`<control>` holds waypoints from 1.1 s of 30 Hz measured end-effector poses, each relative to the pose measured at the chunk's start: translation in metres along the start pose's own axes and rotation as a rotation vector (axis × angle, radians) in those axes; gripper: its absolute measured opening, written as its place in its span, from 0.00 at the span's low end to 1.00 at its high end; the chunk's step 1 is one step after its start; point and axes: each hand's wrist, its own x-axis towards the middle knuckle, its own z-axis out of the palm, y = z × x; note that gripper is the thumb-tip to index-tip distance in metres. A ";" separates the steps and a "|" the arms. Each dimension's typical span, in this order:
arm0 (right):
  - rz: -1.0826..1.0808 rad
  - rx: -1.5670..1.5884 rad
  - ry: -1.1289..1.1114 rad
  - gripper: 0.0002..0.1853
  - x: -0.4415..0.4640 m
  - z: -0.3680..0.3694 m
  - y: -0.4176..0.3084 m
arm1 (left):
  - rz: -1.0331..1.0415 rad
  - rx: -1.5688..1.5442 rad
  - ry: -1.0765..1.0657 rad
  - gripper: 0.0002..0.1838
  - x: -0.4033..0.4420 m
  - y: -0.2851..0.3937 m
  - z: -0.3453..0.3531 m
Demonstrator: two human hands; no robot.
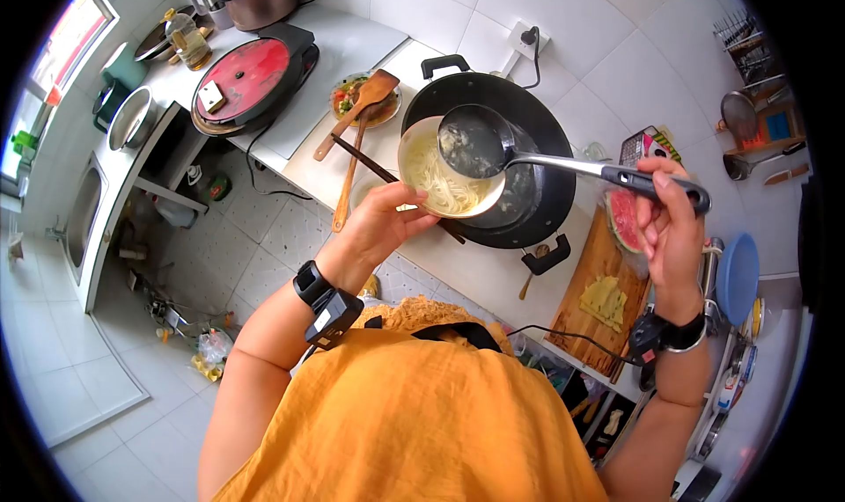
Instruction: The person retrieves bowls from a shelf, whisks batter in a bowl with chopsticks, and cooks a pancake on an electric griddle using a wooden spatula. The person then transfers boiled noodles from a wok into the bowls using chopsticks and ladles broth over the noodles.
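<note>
My left hand (377, 227) grips the near-left rim of a pale bowl (414, 150), thumb at its edge. Pale noodles (447, 187) lie inside. The bowl is held over the left side of a large black wok (556, 141). In my right hand (667, 238) is the black handle of a ladle (563, 163). The ladle's head, with cloudy liquid and pale bits in it, hangs over the bowl's right part and hides some of it. Below, liquid shows in the wok. Dark chopsticks (363, 157) reach in under the bowl from the left.
Left of the wok, a wooden spatula (368, 97) rests across a plate of colourful food (387, 110). A red-topped electric griddle (251, 75) stands further left. On the right, a cutting board (576, 304) carries yellow slices (604, 303) and wrapped watermelon (623, 216).
</note>
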 end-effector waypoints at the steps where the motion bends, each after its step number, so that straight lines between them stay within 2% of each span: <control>1: -0.020 -0.005 -0.037 0.12 -0.006 0.001 0.000 | -0.006 -0.003 -0.008 0.08 0.000 -0.001 0.000; 6: -0.178 -0.152 -0.058 0.12 -0.032 0.003 0.008 | 0.011 0.013 -0.008 0.09 -0.002 0.000 0.007; 8: -0.299 -0.350 -0.042 0.12 -0.044 0.000 0.014 | 0.017 0.008 -0.014 0.09 -0.003 0.001 0.008; 9: -0.434 -0.473 -0.091 0.12 -0.048 -0.006 0.022 | 0.021 0.007 -0.016 0.09 -0.004 0.001 0.009; 10: -0.781 -0.736 -0.169 0.13 -0.049 -0.010 0.024 | 0.025 0.005 -0.017 0.09 -0.006 0.001 0.011; 11: -0.955 -0.813 -0.329 0.15 -0.050 -0.010 0.022 | 0.028 0.003 -0.016 0.09 -0.007 0.002 0.013; 14: -1.178 -1.032 -0.549 0.19 -0.067 -0.007 0.020 | 0.025 0.007 -0.014 0.10 -0.011 0.004 0.015; 18: -1.090 -0.923 -0.471 0.17 -0.070 -0.015 0.038 | 0.027 0.030 -0.014 0.10 -0.016 0.006 0.014; 20: -0.230 0.000 0.003 0.13 -0.070 -0.016 0.056 | 0.023 0.033 -0.010 0.10 -0.019 0.008 0.013; 22: -0.108 0.284 0.065 0.13 -0.046 -0.013 0.050 | 0.006 0.015 0.023 0.09 -0.022 0.009 0.009; 25: -0.008 0.338 0.169 0.12 -0.016 -0.026 0.079 | -0.004 -0.016 0.046 0.12 -0.027 0.011 -0.005; 26: -0.003 0.173 0.222 0.11 -0.012 -0.024 0.090 | -0.014 -0.014 0.037 0.12 -0.029 0.011 -0.007; 28: -0.040 -0.191 0.177 0.09 -0.008 -0.020 0.120 | 0.040 0.007 0.050 0.13 -0.035 0.013 -0.012; 29: -0.082 -0.286 0.162 0.07 -0.009 -0.016 0.135 | 0.057 0.023 0.051 0.15 -0.036 0.013 -0.016; 30: -0.259 -0.434 0.121 0.06 -0.006 -0.015 0.154 | 0.057 0.024 0.045 0.15 -0.038 0.014 -0.017; 32: -0.328 -0.568 0.078 0.06 -0.007 -0.013 0.172 | 0.048 0.025 0.080 0.16 -0.043 0.017 -0.019; 33: -0.350 -0.564 0.063 0.06 -0.008 -0.010 0.173 | 0.037 0.045 0.084 0.09 -0.044 0.018 -0.021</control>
